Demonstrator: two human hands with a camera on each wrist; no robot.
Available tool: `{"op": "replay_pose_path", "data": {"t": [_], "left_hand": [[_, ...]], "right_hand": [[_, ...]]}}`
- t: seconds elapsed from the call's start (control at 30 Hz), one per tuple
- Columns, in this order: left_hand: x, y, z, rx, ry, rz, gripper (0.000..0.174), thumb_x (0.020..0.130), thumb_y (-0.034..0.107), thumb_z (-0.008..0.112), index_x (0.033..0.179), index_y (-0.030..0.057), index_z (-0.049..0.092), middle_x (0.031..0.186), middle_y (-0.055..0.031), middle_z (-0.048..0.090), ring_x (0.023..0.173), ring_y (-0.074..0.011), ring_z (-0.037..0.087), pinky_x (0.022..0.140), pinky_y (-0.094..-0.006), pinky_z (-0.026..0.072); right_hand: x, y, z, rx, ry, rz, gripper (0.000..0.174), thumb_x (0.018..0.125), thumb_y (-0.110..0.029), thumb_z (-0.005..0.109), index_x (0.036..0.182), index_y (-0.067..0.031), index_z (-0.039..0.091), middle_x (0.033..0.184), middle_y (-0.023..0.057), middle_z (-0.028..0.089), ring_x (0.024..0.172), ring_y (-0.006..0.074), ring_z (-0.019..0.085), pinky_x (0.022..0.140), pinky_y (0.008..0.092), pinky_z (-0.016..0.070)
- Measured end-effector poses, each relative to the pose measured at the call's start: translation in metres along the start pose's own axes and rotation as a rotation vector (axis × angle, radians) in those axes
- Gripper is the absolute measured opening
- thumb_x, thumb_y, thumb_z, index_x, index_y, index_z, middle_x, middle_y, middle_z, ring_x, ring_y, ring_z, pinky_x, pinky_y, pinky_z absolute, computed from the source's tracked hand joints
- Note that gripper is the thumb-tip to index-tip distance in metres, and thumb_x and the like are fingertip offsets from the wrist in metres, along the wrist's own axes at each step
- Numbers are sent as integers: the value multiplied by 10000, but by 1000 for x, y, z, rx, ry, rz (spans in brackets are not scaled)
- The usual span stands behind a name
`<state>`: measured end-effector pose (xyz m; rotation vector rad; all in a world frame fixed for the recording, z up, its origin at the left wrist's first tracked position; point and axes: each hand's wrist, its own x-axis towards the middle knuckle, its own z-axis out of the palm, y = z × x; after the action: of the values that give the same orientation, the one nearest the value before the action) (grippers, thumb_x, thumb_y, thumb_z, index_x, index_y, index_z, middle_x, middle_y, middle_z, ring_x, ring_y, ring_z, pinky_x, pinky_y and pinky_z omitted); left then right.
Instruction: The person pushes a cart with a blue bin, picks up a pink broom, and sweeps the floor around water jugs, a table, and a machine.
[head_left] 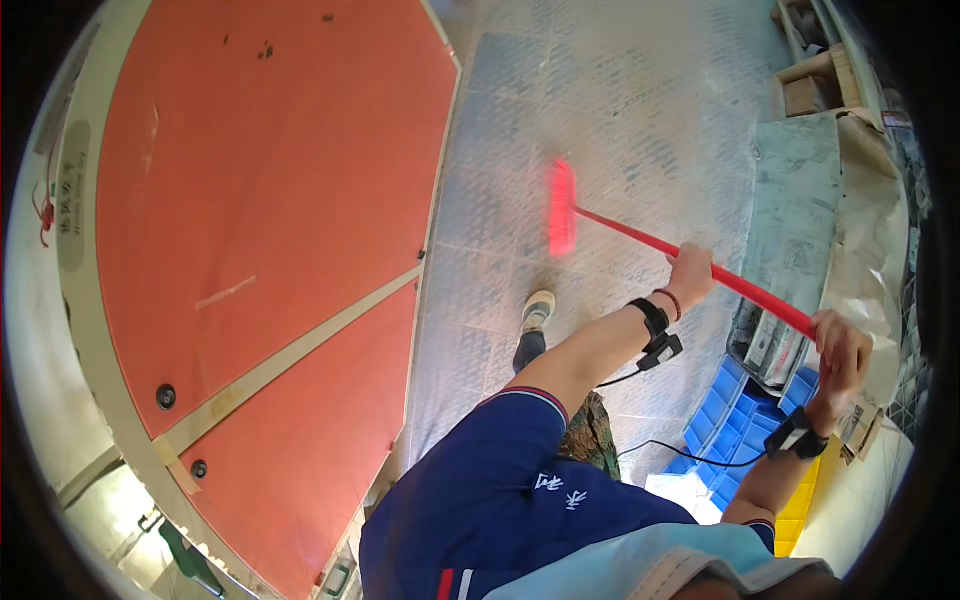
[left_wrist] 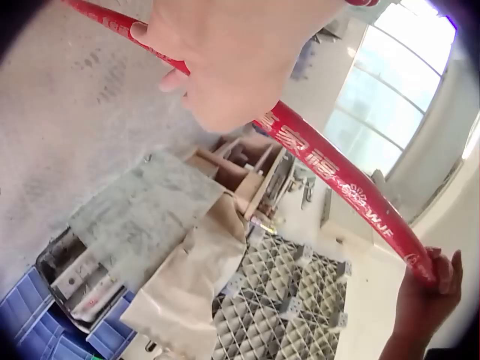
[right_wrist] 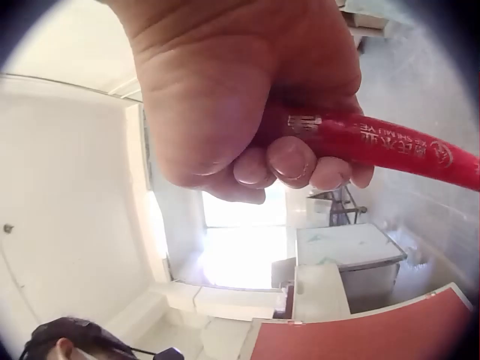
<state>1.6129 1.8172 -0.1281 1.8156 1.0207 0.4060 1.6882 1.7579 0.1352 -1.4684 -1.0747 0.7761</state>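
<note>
A red broom slants across the head view, its bristled head (head_left: 563, 208) low over the tiled floor and slightly blurred. My left hand (head_left: 691, 275) grips the red handle (head_left: 765, 297) partway along its length. At the handle's upper end my right hand (head_left: 843, 352) has its fingers wrapped round it. Seen from the left wrist, the left hand (left_wrist: 232, 56) covers part of the handle, and white lettering runs down toward the right hand (left_wrist: 429, 296). In the right wrist view the right hand's curled fingers (right_wrist: 292, 161) lie around the printed handle, its very end hidden in the palm.
A large orange-red panel (head_left: 290, 170) borders the floor (head_left: 620, 100) on the left. To the right are a grey-green board (head_left: 795, 200), brown paper (head_left: 868, 230), a cardboard box (head_left: 820, 85) and blue bins (head_left: 735, 420). One shoe (head_left: 538, 308) stands near the broom head.
</note>
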Motion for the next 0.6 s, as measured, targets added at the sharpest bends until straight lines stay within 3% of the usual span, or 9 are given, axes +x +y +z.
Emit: {"op": "replay_pose_path", "data": {"t": [0.17, 0.23, 0.27, 0.37, 0.4, 0.43, 0.47, 0.53, 0.6], "left_hand": [[-10, 43, -2, -68, -177, 182, 322, 720, 300, 604, 606, 0, 583, 633, -215, 550, 671, -391, 544, 618, -456, 444], [-16, 59, -30, -23, -294, 181, 161, 676, 150, 577, 663, -8, 602, 689, -234, 566, 712, -394, 558, 616, -503, 448], [-17, 55, -37, 20, -287, 145, 98, 624, 79, 559, 640, -6, 603, 667, -231, 572, 681, -388, 570, 607, -485, 456], [0, -10, -52, 218, -192, 54, 112, 635, 110, 574, 644, 1, 600, 645, -213, 566, 671, -362, 578, 599, -431, 464], [6, -23, -77, 238, -206, -79, 117, 642, 85, 536, 659, -5, 609, 681, -215, 582, 678, -350, 585, 606, -452, 463], [12, -53, -86, 249, -128, -117, 120, 643, 94, 543, 677, -4, 604, 696, -214, 581, 692, -355, 581, 605, -438, 462], [11, -72, -102, 269, 8, -162, 121, 639, 108, 554, 680, 4, 600, 706, -209, 581, 703, -366, 575, 606, -427, 462], [34, -158, -110, 444, -92, -144, 156, 632, 152, 591, 685, 6, 605, 727, -207, 586, 718, -358, 575, 616, -424, 464], [49, -197, -119, 554, -149, -128, 185, 628, 192, 606, 683, 15, 609, 718, -203, 588, 715, -354, 578, 624, -425, 468]], "right_hand": [[-22, -42, -23, -61, 18, -118, 361, 859, -173, 428, 515, -111, 341, 468, -8, 323, 462, 129, 335, 608, 329, 347], [-24, -48, -37, 126, -55, -208, 356, 849, -208, 438, 517, -110, 355, 464, -6, 333, 452, 127, 342, 603, 327, 346], [-28, -37, -44, 147, 25, -213, 360, 837, -238, 446, 513, -108, 363, 462, 8, 353, 445, 136, 354, 587, 337, 350], [-15, 26, -28, 155, 211, -107, 384, 816, -272, 475, 507, -84, 347, 491, 42, 392, 479, 154, 371, 536, 332, 357], [1, 45, -14, 167, 57, -64, 404, 811, -294, 495, 510, -72, 341, 520, 46, 412, 504, 157, 383, 539, 325, 361], [13, 81, -9, 297, -103, -30, 386, 820, -288, 494, 530, -42, 425, 569, 59, 483, 533, 158, 424, 544, 313, 369], [15, 105, 18, 243, 69, 158, 349, 848, -230, 463, 574, -15, 473, 601, 58, 508, 576, 169, 480, 627, 337, 416], [31, 175, 49, 181, -80, 238, 349, 871, -162, 439, 559, -10, 473, 614, 52, 519, 628, 148, 494, 663, 320, 437], [36, 196, 76, 260, -105, 209, 275, 839, -114, 475, 605, 9, 552, 606, 19, 534, 544, 66, 430, 496, 204, 330]]}}
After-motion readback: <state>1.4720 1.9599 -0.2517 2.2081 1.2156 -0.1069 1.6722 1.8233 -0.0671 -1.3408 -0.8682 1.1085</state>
